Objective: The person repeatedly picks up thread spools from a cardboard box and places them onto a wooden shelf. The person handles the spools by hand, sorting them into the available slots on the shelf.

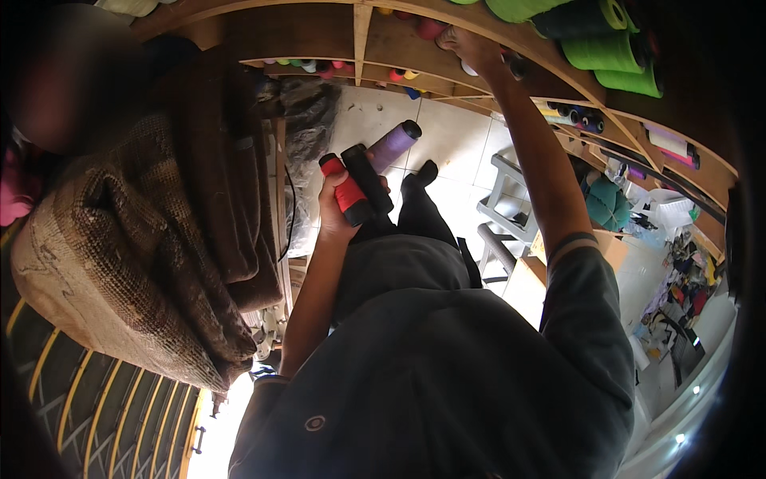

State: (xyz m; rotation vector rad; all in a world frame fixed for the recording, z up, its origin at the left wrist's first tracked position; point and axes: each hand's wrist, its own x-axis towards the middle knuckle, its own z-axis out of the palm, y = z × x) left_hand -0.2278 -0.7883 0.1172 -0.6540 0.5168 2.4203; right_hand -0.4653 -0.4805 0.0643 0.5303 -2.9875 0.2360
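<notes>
My left hand (333,201) is closed around a bunch of thread spools in front of my body. A red spool (341,190) with black ends lies nearest the thumb, and a black spool (367,179) sits against it. Beyond them a purple spool (392,147) sticks out, tilted toward the upper right; where it is gripped is hidden. My right hand (471,49) reaches up into a wooden shelf compartment, its fingers curled beside a dark red spool (430,29). Whatever those fingers hold, if anything, cannot be made out. A pale spool (468,69) shows just below that hand.
Wooden shelves (299,36) with colourful spools arch across the top, with large bright green spools (606,49) at upper right. Brown woven cloth (120,247) is heaped at left. A grey plastic stool (507,199) stands on the tiled floor (455,132). Scraps (690,279) litter the right side.
</notes>
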